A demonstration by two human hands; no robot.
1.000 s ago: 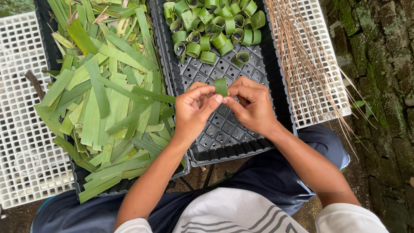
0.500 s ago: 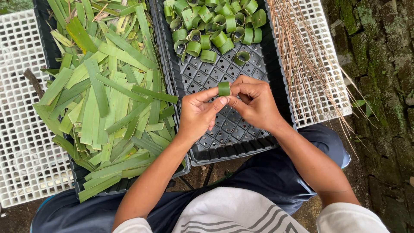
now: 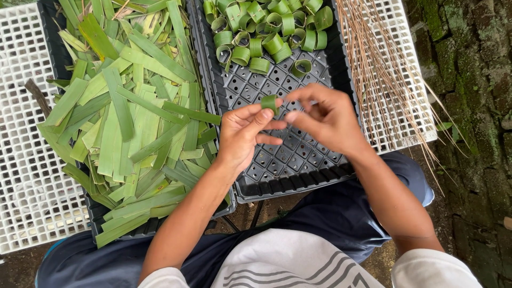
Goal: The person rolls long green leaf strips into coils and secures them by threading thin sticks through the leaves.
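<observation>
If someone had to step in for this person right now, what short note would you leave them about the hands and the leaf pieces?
Left hand: pinching a small rolled green leaf ring at its fingertips.
Right hand: fingertips right beside the ring; whether they grip it, I cannot tell.
Black cell tray: a batch of finished leaf rings lies at its far end; the near cells are bare.
Flat leaf strips: a big pile in the tray on the left.
Thin brown sticks: on the white grid to the right.
Done: many rings rolled. Left: the ring in hand, plus that pile of strips.
</observation>
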